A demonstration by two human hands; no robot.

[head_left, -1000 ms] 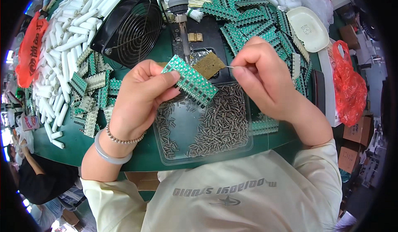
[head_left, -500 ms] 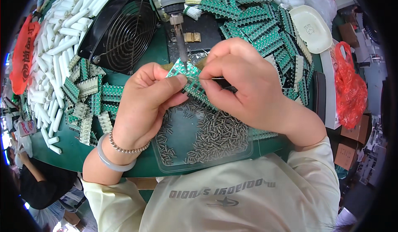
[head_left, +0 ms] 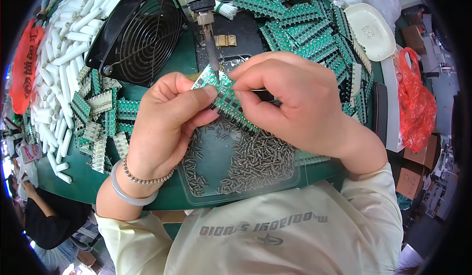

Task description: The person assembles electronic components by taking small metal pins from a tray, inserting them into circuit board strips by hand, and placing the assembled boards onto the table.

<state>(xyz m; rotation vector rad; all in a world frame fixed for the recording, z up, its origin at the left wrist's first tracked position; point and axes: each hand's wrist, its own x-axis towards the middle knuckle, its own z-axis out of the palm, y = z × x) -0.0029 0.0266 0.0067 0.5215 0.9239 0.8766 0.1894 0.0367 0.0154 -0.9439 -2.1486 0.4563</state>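
Observation:
My left hand (head_left: 169, 108) pinches a green circuit board strip (head_left: 232, 107) between thumb and fingers, tilted over a clear tray. Dark components line the strip. Above it hangs a soldering iron (head_left: 210, 46), pointing down, its thin tip at the board's upper part beside my left thumb. My right hand (head_left: 297, 95) is closed in a pinch on a thin wire (head_left: 226, 87), whose end reaches toward the iron's tip. Whether wire and tip touch is too small to tell. My right fingers hide part of the board's right edge.
Small metal cylinders (head_left: 260, 164) lie in the clear tray (head_left: 216, 201). Green boards are heaped behind right (head_left: 305, 27) and at left (head_left: 101, 113). A black fan (head_left: 152, 39) stands behind left, beside white tubes (head_left: 73, 54). A cream dish (head_left: 371, 31) and red bag (head_left: 415, 108) lie right.
The board and my left hand have shifted slightly away from me, so the iron's tip lies further in from its far corner. My right hand has moved slightly left with the wire.

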